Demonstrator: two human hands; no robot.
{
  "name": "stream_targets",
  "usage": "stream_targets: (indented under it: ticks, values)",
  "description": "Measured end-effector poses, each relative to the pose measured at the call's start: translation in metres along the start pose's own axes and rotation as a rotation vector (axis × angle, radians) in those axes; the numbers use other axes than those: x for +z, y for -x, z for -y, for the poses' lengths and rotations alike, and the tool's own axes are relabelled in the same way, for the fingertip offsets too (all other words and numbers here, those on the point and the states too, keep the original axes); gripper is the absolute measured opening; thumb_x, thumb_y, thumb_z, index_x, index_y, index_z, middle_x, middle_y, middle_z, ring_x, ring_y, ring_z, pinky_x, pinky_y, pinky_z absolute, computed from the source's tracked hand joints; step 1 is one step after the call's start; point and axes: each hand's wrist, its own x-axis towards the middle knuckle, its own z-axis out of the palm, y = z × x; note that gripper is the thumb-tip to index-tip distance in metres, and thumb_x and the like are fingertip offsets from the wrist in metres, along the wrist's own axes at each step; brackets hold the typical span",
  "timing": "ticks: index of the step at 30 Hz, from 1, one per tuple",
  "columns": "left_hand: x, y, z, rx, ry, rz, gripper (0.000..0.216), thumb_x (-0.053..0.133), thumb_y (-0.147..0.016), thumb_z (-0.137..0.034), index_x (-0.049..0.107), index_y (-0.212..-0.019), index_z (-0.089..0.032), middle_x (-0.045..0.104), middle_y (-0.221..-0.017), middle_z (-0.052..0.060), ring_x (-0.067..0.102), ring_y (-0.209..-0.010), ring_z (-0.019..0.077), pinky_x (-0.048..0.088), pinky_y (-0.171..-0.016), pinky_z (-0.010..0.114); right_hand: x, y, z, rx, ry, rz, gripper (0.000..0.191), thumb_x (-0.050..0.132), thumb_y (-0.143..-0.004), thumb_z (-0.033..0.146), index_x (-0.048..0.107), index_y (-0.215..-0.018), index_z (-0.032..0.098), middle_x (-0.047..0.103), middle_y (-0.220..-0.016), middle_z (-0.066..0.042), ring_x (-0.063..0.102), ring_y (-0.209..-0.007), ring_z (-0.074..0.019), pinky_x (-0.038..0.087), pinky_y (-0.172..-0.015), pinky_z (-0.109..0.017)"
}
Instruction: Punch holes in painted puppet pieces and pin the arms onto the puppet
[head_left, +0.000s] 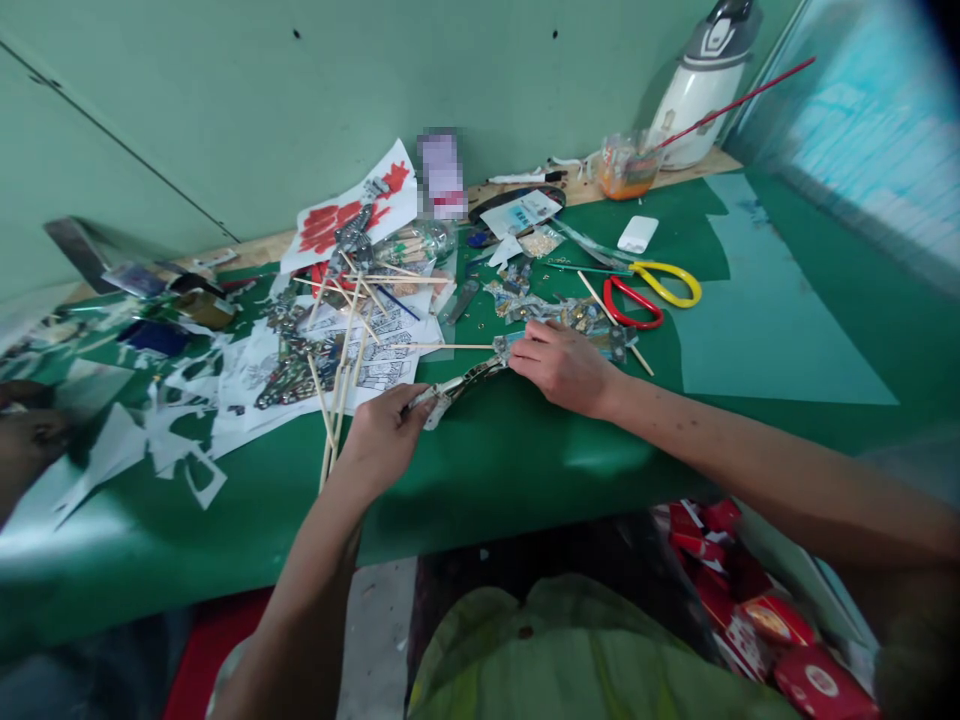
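Observation:
Between my two hands stretches a narrow, curved, whitish strip with dark and golden markings [472, 378]; its exact kind I cannot make out. My left hand [386, 435] pinches its lower left end between thumb and fingers. At the upper right end, my right hand [559, 365] has its fingers closed on the strip, partly hiding it. A thin wooden stick [454, 346] lies level just left of the right fingers. Beyond that hand lie several shiny patterned cut-outs [559, 308]. Left of my left hand are loose wooden sticks [341, 400] and printed sheets [390, 365].
Scissors with red and yellow handles [652, 295] lie at right. Behind them stand a cup of orange liquid [628, 170] and a white thermos [697, 100]. Paper scraps [180, 440] cover the left, near another person's hand [34, 430]. Red packets [750, 600] sit below the table edge.

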Motion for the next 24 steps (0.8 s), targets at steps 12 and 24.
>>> stream_targets:
  ticks: [12,24]
  values:
    - [0.0028,0.0009,0.0022,0.105,-0.056,-0.022,0.028,0.048,-0.086,-0.035,0.070,-0.093,-0.020,0.066,-0.075,0.002,0.056,-0.065,0.0147,0.041,-0.062,0.025,0.0004,0.0001,-0.0001,-0.001,0.016,0.022,0.027,0.041,-0.091,0.007,0.065,-0.080,0.013,0.065,-0.086,-0.010,0.043,-0.086,-0.0224,0.032,-0.072,-0.034]
    - [0.0027,-0.0002,0.0021,0.147,-0.098,-0.018,0.027,0.046,-0.087,-0.036,0.068,-0.084,-0.021,0.063,-0.071,0.002,0.056,-0.067,0.0152,0.040,-0.062,0.026,-0.0015,0.0016,0.0004,0.014,-0.025,0.033,0.026,0.040,-0.092,0.011,0.065,-0.083,0.012,0.064,-0.091,-0.013,0.045,-0.089,-0.0234,0.033,-0.074,-0.036]
